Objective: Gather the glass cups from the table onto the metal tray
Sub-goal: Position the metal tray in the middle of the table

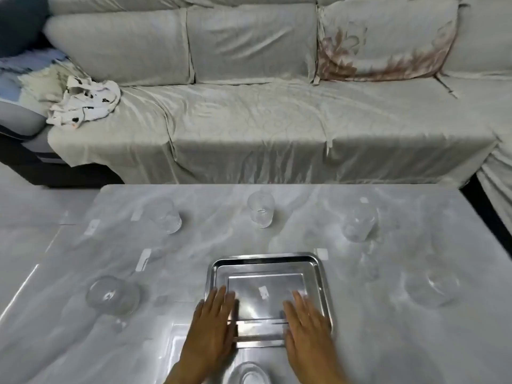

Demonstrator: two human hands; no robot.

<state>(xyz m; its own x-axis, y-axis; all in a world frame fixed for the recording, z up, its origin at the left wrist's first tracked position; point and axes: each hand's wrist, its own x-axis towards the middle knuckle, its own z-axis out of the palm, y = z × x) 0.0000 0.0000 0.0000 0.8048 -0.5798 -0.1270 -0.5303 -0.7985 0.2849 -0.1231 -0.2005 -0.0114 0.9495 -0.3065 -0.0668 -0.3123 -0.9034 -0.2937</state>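
Observation:
A shiny metal tray [267, 263] lies on the marbled table, near the front middle, with nothing in it. My left hand [212, 325] rests flat on its near left corner and my right hand [307, 327] lies flat on its near right corner; both are empty, fingers apart. Clear glass cups stand around the tray: one at far left [166, 216], one at far middle [261, 209], one at far right [359, 223]. Another glass cup [113, 295] stands left of the tray, one [432, 286] to its right, and one [249, 374] at the bottom edge between my wrists.
The grey marbled table [388, 328] carries small white tape marks [144, 259]. Behind it stands a long sofa [249, 120] under a grey cover, with a patterned cushion [388, 42] at the right and crumpled white cloth [86, 102] at the left.

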